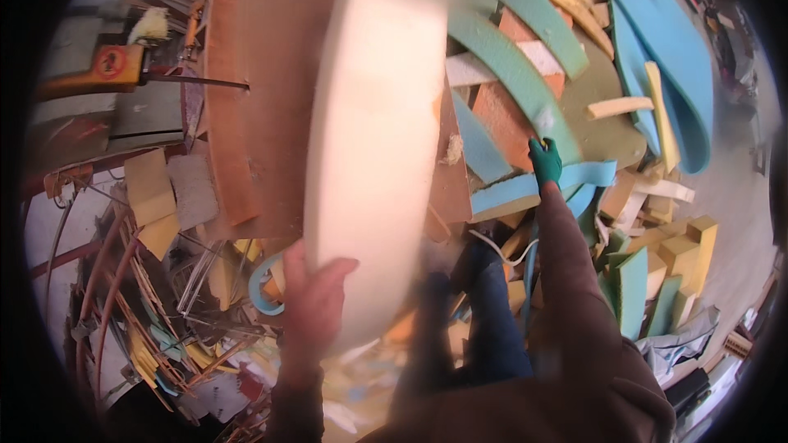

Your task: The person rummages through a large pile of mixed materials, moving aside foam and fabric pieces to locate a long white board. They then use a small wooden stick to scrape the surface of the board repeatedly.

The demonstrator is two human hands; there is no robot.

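Note:
My bare left hand (pixel 316 291) grips the lower left edge of a large, thick cream foam block (pixel 377 115), thumb across its face. The block stands tall with a curved left edge, over a brown board (pixel 275 74). On the right, my right hand (pixel 546 162) wears a green glove and is stretched out over foam offcuts, at the lower end of a curved green foam strip (pixel 513 66). Its fingers look curled together; what they hold, if anything, is too small to make out. A blue foam strip (pixel 566 180) lies just under that hand.
At left, a yellow guard (pixel 98 70) carries a thin metal blade (pixel 197 80) reaching to the board. A big folded blue foam sheet (pixel 665 57) lies at the far right. Several yellow and green foam blocks (pixel 681 258) are heaped below it. Scraps and thin strips (pixel 139 320) clutter the lower left.

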